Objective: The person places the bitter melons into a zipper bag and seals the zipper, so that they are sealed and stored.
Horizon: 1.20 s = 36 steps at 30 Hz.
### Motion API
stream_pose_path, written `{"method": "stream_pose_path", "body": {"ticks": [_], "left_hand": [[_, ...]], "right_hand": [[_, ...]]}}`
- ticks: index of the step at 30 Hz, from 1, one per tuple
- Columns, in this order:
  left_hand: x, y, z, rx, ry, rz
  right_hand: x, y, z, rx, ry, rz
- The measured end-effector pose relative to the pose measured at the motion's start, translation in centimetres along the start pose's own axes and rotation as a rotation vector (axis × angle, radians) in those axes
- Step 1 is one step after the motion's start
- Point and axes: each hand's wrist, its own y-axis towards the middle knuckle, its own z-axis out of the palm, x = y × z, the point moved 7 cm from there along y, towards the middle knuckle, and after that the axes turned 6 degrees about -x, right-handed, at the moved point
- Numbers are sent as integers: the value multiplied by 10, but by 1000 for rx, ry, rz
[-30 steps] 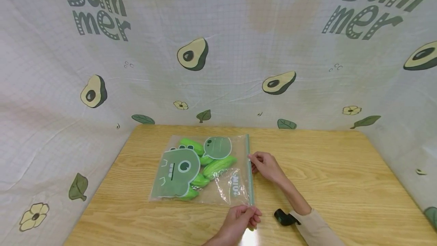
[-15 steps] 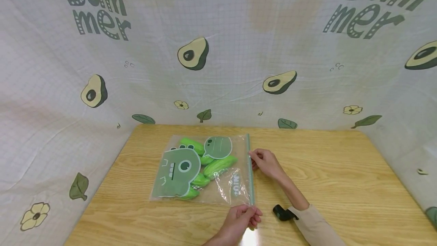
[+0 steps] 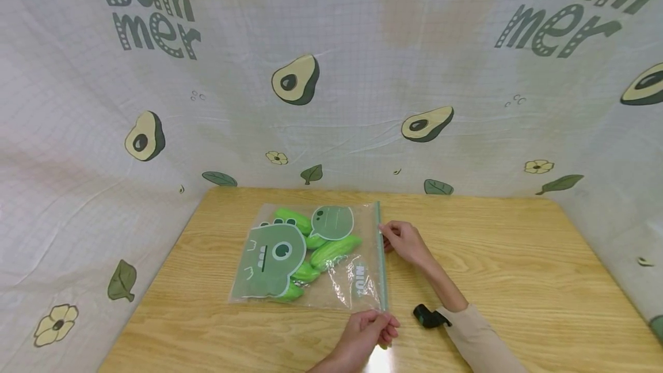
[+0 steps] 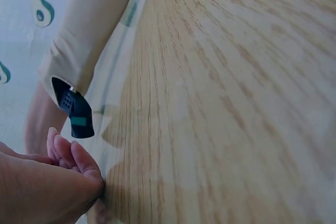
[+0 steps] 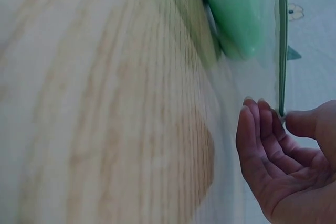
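Note:
A clear zip bag with a green cartoon print lies on the table. Inside it are several bright green long vegetables, partly hidden by the print; their exact kind is unclear. Its green zip strip runs along the right end. At the strip's near corner my left hand pinches the bag between thumb and finger. Farther up, my right hand pinches the strip from the right side. The right wrist view shows thumb and fingertips meeting at the strip's end, with a green vegetable beyond.
The wooden table extends on both sides of the bag. A black wrist camera sits by the beige sleeve of the right arm. A white printed cloth hangs behind the table and along its sides.
My right hand has slid a short way along the zip strip, toward the far corner. My left hand keeps its pinch at the near corner, and the bag stays nearly in place.

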Motion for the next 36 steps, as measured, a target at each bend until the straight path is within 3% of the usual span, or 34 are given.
{"method": "stream_pose_path", "body": {"ticks": [36], "left_hand": [[2, 0, -1, -26, 31, 10]], "right_hand": [[-1, 28, -5, -15, -29, -3]]}}
